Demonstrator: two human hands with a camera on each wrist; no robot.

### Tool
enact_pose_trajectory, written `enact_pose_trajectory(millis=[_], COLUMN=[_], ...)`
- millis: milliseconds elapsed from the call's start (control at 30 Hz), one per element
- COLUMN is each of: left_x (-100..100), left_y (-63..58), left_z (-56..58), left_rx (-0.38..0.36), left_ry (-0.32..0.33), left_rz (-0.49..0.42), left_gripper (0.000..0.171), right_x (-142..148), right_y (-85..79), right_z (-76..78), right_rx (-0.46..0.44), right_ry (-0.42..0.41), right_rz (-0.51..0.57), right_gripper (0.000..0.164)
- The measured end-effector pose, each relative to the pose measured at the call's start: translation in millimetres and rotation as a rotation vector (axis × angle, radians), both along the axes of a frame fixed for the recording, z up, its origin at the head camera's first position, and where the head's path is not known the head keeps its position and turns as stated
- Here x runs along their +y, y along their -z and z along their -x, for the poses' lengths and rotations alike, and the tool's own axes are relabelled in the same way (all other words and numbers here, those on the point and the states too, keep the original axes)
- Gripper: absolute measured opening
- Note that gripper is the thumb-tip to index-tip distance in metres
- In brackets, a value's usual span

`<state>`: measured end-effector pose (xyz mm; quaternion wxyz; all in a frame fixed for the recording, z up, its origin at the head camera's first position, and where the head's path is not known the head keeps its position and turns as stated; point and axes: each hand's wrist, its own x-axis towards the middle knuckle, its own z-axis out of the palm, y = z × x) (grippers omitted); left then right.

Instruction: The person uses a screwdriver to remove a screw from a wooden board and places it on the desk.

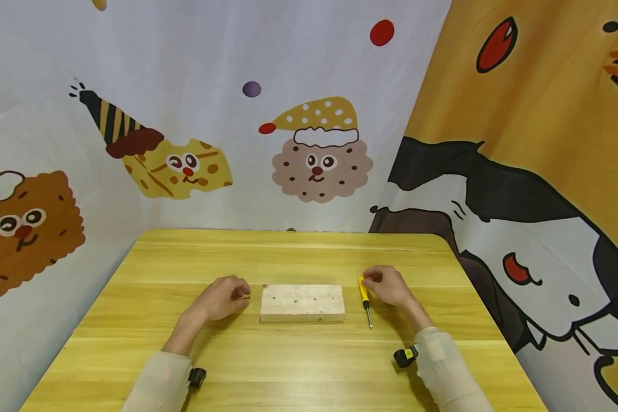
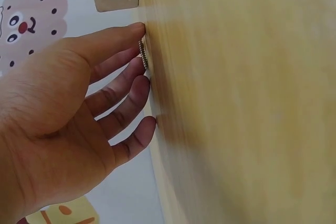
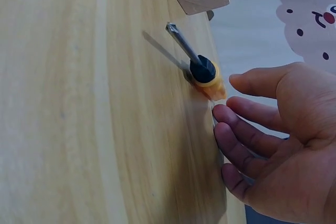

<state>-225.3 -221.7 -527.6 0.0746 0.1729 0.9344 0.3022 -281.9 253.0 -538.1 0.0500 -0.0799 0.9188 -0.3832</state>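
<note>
A small metal screw (image 2: 143,55) lies at the table surface, between the thumb and fingers of my left hand (image 1: 222,297). In the left wrist view those fingers (image 2: 137,92) are loosely bent with their tips at the tabletop, and I see no firm pinch on the screw. Right of centre, a yellow-handled screwdriver (image 1: 364,297) lies with its metal tip toward me. My right hand (image 1: 388,284) is beside its handle, thumb and fingers apart in the right wrist view. Between the hands lies a pale wooden block (image 1: 302,303) with several small dark spots along its top.
The wooden table (image 1: 288,366) has its far edge against a white curtain (image 1: 211,63) with cartoon prints. An orange and black printed curtain (image 1: 561,109) hangs on the right. Small black cameras (image 1: 198,377) are worn at both wrists.
</note>
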Motion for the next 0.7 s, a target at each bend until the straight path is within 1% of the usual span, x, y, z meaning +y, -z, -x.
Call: enact_pose_trajectory(millis=[133, 267, 433, 533, 600, 700], left_x=[-0.5, -2.7, -7.4, -11.3, -15.2, -21.4], left_y=[0.7, -0.1, -3.5, -5.1, -5.7, -8.1], left_z=[0.1, 0.2, -0.6, -1.4, -1.6, -2.4], left_rx=[-0.018, -0.021, -0.031, -0.033, -0.02, 0.01], left_ry=[0.001, 0.021, 0.059, 0.068, 0.07, 0.053], left_rz=[-0.008, -0.015, -0.053, -0.07, -0.068, -0.062], left_gripper=[0.019, 0.024, 0.033, 0.04, 0.045, 0.053], right_x=[1.6, 0.8, 2.7, 7.8, 11.6, 17.3], right_y=[-0.4, -2.0, -6.1, -8.5, -9.2, -9.4], right_z=[-0.4, -2.1, -7.6, -11.5, -13.2, -15.6], right_rx=[0.001, -0.001, 0.007, 0.029, 0.05, 0.082], right_ry=[-0.01, -0.028, -0.074, -0.111, -0.133, -0.146], right_rz=[0.0, -0.002, -0.015, -0.039, -0.059, -0.092], right_gripper=[0.028, 0.032, 0.042, 0.047, 0.051, 0.055])
